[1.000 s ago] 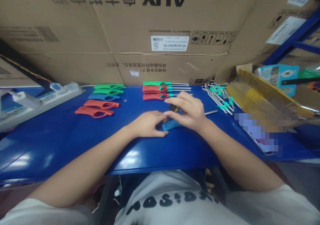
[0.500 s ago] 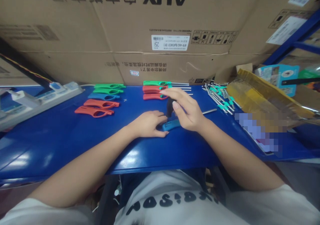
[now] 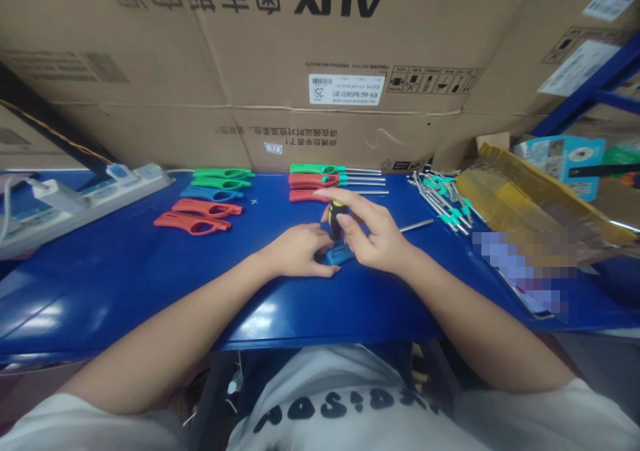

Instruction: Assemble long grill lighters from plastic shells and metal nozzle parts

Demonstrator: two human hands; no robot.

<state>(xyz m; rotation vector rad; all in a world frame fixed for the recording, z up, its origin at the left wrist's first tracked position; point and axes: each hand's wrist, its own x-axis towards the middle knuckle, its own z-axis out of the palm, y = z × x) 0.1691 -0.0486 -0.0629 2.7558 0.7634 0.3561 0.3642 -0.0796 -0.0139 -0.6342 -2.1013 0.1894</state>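
Observation:
My right hand (image 3: 379, 236) grips the black and yellow handle of a small screwdriver (image 3: 337, 221), held upright over a blue lighter (image 3: 340, 255). The lighter lies on the blue table, its metal tube poking out to the right beyond my right hand. At its left end my left hand (image 3: 299, 251) is closed around the body, thumb in front and fingers behind. The screwdriver's tip is hidden. Just behind my hands lies a row of green and red lighters (image 3: 313, 179) with metal tubes attached.
Several green, blue and orange-red lighter handles (image 3: 200, 215) without tubes lie at the left. A white power strip (image 3: 90, 201) runs along the far left. On the right are loose metal tubes with green parts (image 3: 445, 201), a yellow-taped bag (image 3: 520, 194) and a blurred phone-like object. A cardboard wall (image 3: 260, 71) stands behind.
My right hand has shifted slightly left and its fingers have turned on the screwdriver, so the yellow on its handle now shows. My left hand stays on the blue lighter.

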